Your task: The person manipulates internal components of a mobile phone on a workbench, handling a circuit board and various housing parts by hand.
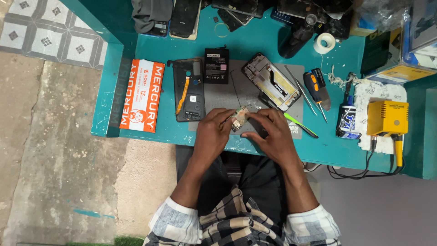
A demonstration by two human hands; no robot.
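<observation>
Both hands on a small circuit board.
Left hand (214, 130) and right hand (271, 132) pinched circuit board (238, 119) between closed fingertips, just above grey mat (218, 95), near opened phone frame (271, 82) on teal table (255, 45).

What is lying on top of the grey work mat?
On the grey mat lie an opened phone frame and part of a black battery. Both hands cover its near edge, holding a small circuit board.
</observation>
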